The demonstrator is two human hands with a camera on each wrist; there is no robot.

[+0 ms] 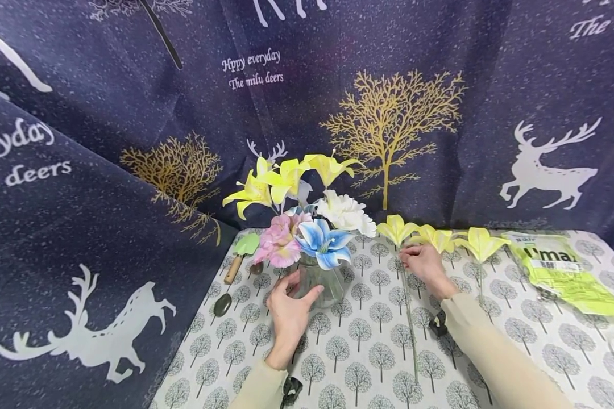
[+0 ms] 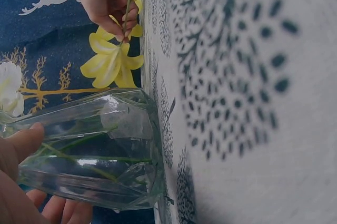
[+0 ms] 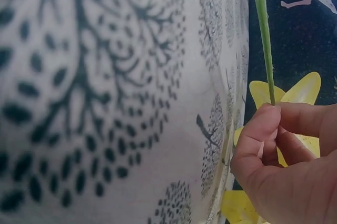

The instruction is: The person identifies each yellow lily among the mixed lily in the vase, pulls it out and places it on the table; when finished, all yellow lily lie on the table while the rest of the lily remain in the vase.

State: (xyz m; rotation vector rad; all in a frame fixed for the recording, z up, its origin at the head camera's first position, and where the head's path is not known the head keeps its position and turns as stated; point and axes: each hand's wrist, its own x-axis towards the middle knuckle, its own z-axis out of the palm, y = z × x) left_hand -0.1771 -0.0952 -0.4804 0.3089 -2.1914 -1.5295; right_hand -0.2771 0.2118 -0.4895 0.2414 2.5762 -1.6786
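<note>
A clear glass vase (image 1: pixel 324 288) stands on the table with yellow lilies (image 1: pixel 288 177), a white flower (image 1: pixel 343 211), a pink flower (image 1: pixel 278 241) and a blue lily (image 1: pixel 324 243) in it. My left hand (image 1: pixel 289 311) grips the vase from the left, thumb on the near side. Green stems show through the glass (image 2: pixel 89 150) in the left wrist view. Between thumb and fingers, my right hand (image 1: pixel 426 267) pinches the green stem (image 3: pixel 265 39) of a yellow lily (image 1: pixel 396 229) just below its bloom. The long stem reaches toward the table's front.
Two more yellow lilies (image 1: pixel 482 244) lie right of my right hand, beside a green-yellow plastic bag (image 1: pixel 568 278). Left of the vase are a small trowel (image 1: pixel 237 255) and dark stones (image 1: pixel 222 305). A dark printed curtain (image 1: pixel 297 113) hangs behind the patterned tablecloth (image 1: pixel 358 352).
</note>
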